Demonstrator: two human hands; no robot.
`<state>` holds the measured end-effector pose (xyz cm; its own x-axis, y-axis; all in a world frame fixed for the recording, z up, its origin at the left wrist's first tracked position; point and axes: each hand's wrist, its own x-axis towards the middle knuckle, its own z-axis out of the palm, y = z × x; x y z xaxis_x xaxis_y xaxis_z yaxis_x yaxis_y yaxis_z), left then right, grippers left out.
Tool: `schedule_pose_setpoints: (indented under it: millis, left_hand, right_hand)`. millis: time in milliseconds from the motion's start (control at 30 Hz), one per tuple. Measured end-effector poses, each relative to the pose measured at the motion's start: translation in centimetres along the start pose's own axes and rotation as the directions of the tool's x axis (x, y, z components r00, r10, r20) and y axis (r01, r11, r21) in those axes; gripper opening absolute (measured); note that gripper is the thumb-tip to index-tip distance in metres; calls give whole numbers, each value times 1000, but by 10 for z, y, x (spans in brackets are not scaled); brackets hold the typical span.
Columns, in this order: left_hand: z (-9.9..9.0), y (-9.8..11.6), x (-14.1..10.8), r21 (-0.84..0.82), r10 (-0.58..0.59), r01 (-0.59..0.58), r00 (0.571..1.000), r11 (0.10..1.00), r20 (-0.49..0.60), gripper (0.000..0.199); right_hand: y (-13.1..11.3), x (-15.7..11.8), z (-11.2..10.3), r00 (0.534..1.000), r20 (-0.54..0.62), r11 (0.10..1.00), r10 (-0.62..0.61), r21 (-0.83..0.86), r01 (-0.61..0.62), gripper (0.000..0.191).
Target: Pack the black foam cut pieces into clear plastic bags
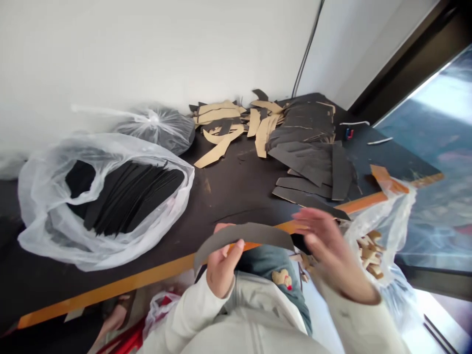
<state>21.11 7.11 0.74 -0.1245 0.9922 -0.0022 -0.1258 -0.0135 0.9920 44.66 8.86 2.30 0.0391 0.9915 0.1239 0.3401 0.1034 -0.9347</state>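
Note:
A curved strip of dark grey card (254, 235) is pinched between the thumb and fingers of my left hand (223, 260), in front of the table's orange edge. Just off the strip's right end, my right hand (328, 248) is blurred by motion, its fingers apart and nothing seen in them. Beyond it lies a loose heap of dark card pieces (306, 167). Tan and dark cut pieces (221, 128) are scattered further back. To the left, an open clear plastic bag (106, 142) holds many dark strips (129, 196) stacked on edge.
A tied plastic bag (158, 128) stands against the wall. At the table's right edge hangs a clear bag (391, 221) with tan scraps (372, 253) inside. A small red and blue object (348, 133) lies near white strips at back right. Glass (442, 162) borders the right.

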Motion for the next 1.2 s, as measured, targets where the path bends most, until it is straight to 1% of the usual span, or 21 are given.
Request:
schedule_pose_setpoints:
  millis: [33, 67, 100, 133, 167, 200, 267, 300, 333, 367, 433, 500, 567, 633, 700, 733, 767, 833, 900, 1000, 1200]
  left_hand:
    - [1, 1, 0, 56, 31, -35, 997, 998, 73, 16]
    - [1, 2, 0, 126, 69, -87, 988, 988, 140, 14]
    - [1, 2, 3, 216, 132, -172, 973, 961, 189, 15]
    - [-1, 1, 6, 335, 214, -279, 952, 900, 218, 17]
    - [-3, -2, 11, 474, 299, -382, 923, 793, 244, 23]
    - [-7, -6, 16, 611, 371, -455, 889, 648, 269, 31]
    - [-18, -15, 27, 792, 427, -487, 845, 367, 321, 48]
    - [-24, -19, 30, 834, 405, -475, 847, 280, 346, 53]
    - [-31, -23, 32, 854, 364, -467, 855, 230, 369, 56]
    - [-37, -25, 33, 859, 325, -468, 862, 210, 390, 58]
    - [-48, -27, 28, 854, 280, -467, 872, 230, 402, 60]
    - [-55, -22, 20, 837, 280, -445, 887, 317, 366, 58]
    - [-58, -14, 13, 800, 289, -367, 924, 475, 252, 52]
    - [-59, -4, 13, 711, 261, -240, 962, 661, 81, 48]
    - [-58, 3, 19, 590, 170, -102, 984, 801, -61, 47]
    - [-57, 6, 23, 544, 114, -43, 989, 838, -98, 47]
    - [-56, 8, 28, 521, 62, 8, 991, 854, -116, 46]
    - [-55, 8, 38, 551, 12, 61, 992, 833, -128, 38]
    - [-54, 7, 45, 624, 38, 48, 992, 780, -123, 26]
    - [-53, 3, 49, 698, 91, 5, 991, 716, -101, 15]
    - [-51, -4, 51, 793, 122, -12, 989, 610, -78, 12]
  right_hand:
    - [-12, 1, 23, 994, 108, 995, -6, 103, -5, 47]
    - [-19, 3, 40, 986, 169, 989, 3, 148, -29, 45]
    - [-23, 6, 51, 981, 194, 985, 20, 164, -52, 41]
    - [-24, 9, 57, 983, 178, 985, 42, 159, -71, 36]
    - [-21, 13, 58, 987, 147, 985, 67, 148, -89, 31]
    - [-17, 18, 56, 991, 107, 986, 87, 135, -101, 30]
    - [-6, 29, 47, 995, 24, 990, 99, 102, -101, 32]
    - [-1, 35, 43, 995, -6, 993, 95, 74, -95, 34]
    - [3, 39, 40, 996, -25, 996, 86, 41, -85, 34]
    - [6, 43, 38, 997, -32, 997, 74, 8, -74, 34]
    - [10, 48, 39, 998, -12, 997, 61, -39, -61, 33]
    - [10, 49, 44, 997, 45, 997, 68, -40, -66, 33]
    - [8, 50, 50, 987, 129, 995, 96, 14, -98, 33]
    - [6, 52, 56, 965, 231, 985, 126, 90, -150, 33]
    - [4, 55, 62, 944, 300, 974, 135, 136, -182, 34]
    - [3, 58, 65, 939, 318, 972, 133, 146, -187, 34]
    - [2, 61, 68, 936, 328, 972, 131, 143, -186, 35]
    - [1, 66, 74, 937, 325, 983, 128, 83, -163, 35]
    - [1, 72, 78, 956, 278, 995, 94, -54, -82, 33]
    - [3, 75, 82, 979, 203, 963, -8, -262, 62, 26]
    - [9, 72, 91, 978, 203, 890, -50, -435, 136, 16]
